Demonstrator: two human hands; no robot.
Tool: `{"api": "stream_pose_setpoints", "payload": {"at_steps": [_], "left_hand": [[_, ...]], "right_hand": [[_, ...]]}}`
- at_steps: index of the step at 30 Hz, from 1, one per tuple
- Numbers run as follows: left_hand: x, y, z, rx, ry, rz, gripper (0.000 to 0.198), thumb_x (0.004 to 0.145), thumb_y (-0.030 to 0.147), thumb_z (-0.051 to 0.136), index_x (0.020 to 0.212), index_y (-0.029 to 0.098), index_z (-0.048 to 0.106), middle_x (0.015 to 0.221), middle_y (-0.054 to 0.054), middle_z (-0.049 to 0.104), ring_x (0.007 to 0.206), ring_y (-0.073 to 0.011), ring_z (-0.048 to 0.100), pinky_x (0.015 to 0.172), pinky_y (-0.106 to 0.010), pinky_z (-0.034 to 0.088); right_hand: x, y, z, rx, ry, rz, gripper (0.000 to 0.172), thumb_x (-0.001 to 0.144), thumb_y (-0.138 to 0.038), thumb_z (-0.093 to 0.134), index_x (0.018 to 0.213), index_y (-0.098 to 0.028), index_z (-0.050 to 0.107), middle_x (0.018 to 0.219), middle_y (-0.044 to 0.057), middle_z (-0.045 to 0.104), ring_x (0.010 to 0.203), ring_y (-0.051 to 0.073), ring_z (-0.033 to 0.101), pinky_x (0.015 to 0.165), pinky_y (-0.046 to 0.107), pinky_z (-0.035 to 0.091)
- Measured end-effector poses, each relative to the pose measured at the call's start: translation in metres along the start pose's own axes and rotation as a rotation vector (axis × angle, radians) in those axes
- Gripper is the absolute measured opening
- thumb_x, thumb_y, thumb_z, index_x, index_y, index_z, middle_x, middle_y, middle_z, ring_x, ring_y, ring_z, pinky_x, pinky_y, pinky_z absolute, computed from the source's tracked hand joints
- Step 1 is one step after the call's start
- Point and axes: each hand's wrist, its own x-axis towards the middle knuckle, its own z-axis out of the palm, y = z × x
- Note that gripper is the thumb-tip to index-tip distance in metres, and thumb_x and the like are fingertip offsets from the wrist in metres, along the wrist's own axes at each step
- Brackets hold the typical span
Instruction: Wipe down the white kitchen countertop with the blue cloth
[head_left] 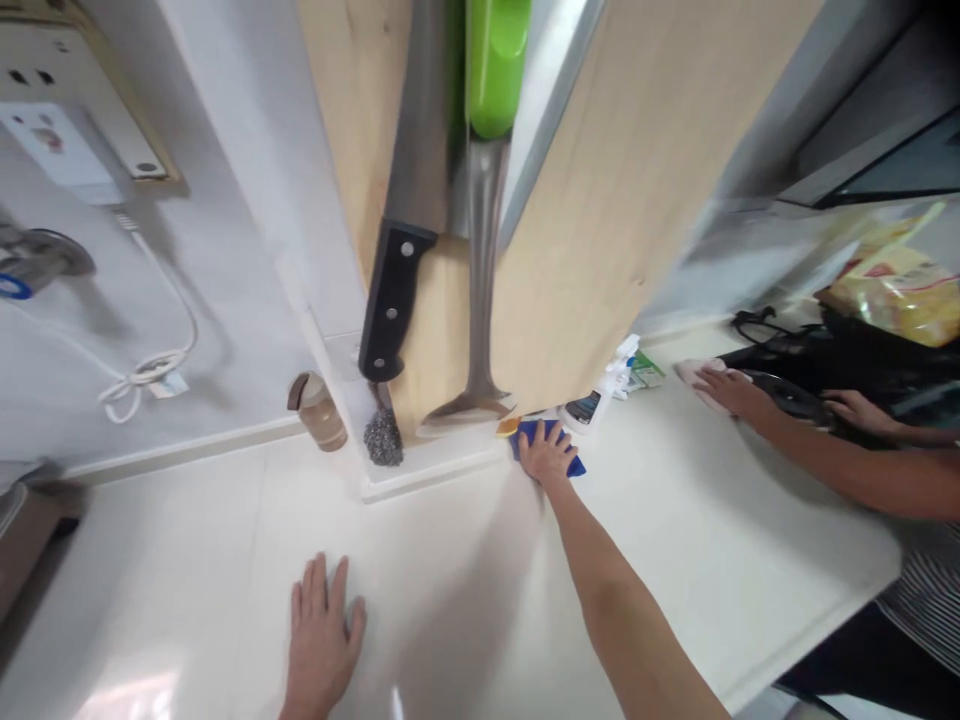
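Item 1: blue cloth [576, 467], center of frame, flat on the white table [442, 570] at the foot of a light wood panel [585, 220].

Item 2: R hand [547, 450], on the cloth. Grip open: fingers spread, pressing rather than pinching. Risk: cloth may bunch or slip from under the palm, as nothing clasps it.

Item 3: L hand [321, 640], lower left of center, palm down at the table, grip open, nothing held. Risk: low, approx. nil.

Item 4: spray bottle [586, 408], white, dark label, just beside the cloth, upper right of it. Risk: a wide stroke that way could knock it over.

Item 5: metal utensil w/ green handle [498, 70], upper center, head down near R hand. Risk: knuckles lifted too soon could strike its head.

Item 6: knife [390, 300], blk handle lowermost, left of item 5 (top fixing out of frame, so can't tell how firmly it's kept). Risk: a bump to the panel might loosen it.

Item 7: co-worker's hand [726, 392], right of frame, on a pale cloth [691, 374]. Risk: arms could meet if both reach for the gap betw. them.
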Motion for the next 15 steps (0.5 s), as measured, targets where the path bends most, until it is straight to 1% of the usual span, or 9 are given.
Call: {"api": "stream_pose_setpoints", "payload": {"at_steps": [3, 6, 9, 11, 15], "left_hand": [[0.002, 0.005, -0.006, -0.002, -0.013, -0.02, 0.058, 0.098, 0.038, 0.042, 0.149, 0.011, 0.046, 0.163, -0.024, 0.028, 0.155, -0.0358, 0.018, 0.123, -0.06, 0.023], [0.004, 0.009, -0.009, -0.021, -0.012, -0.041, 0.056, 0.098, 0.037, 0.041, 0.147, 0.009, 0.047, 0.162, -0.025, 0.03, 0.155, -0.0364, 0.019, 0.122, -0.06, 0.024], [0.006, 0.013, -0.011, -0.052, -0.024, -0.066, 0.056, 0.097, 0.037, 0.043, 0.146, 0.011, 0.048, 0.161, -0.024, 0.033, 0.154, -0.0367, 0.02, 0.121, -0.062, 0.024], [0.007, 0.015, -0.013, -0.063, -0.038, -0.078, 0.056, 0.097, 0.037, 0.042, 0.146, 0.01, 0.048, 0.16, -0.024, 0.034, 0.154, -0.0376, 0.021, 0.121, -0.062, 0.024], [0.01, 0.02, -0.018, -0.071, -0.051, -0.095, 0.058, 0.097, 0.039, 0.038, 0.144, 0.007, 0.05, 0.159, -0.027, 0.033, 0.153, -0.0389, 0.022, 0.121, -0.061, 0.022]], "right_hand": [[-0.016, 0.011, -0.005, -0.018, -0.011, -0.057, 0.071, 0.1, -0.057, 0.018, 0.159, -0.016, 0.024, 0.165, 0.022, 0.018, 0.146, 0.042, 0.024, 0.113, 0.063, 0.023], [-0.049, 0.027, -0.006, -0.049, -0.012, -0.105, 0.07, 0.101, -0.056, 0.02, 0.159, -0.018, 0.023, 0.166, 0.019, 0.018, 0.147, 0.04, 0.024, 0.116, 0.059, 0.022], [-0.093, 0.04, -0.007, -0.07, 0.026, -0.149, 0.069, 0.1, -0.055, 0.023, 0.159, -0.02, 0.024, 0.166, 0.018, 0.02, 0.148, 0.039, 0.025, 0.117, 0.058, 0.022], [-0.127, 0.044, -0.008, -0.067, 0.048, -0.174, 0.068, 0.1, -0.054, 0.025, 0.159, -0.019, 0.026, 0.166, 0.019, 0.021, 0.148, 0.039, 0.025, 0.117, 0.058, 0.022], [-0.2, 0.038, -0.012, -0.012, 0.025, -0.22, 0.069, 0.099, -0.053, 0.029, 0.159, -0.017, 0.026, 0.166, 0.02, 0.018, 0.149, 0.041, 0.022, 0.118, 0.061, 0.019]]}}
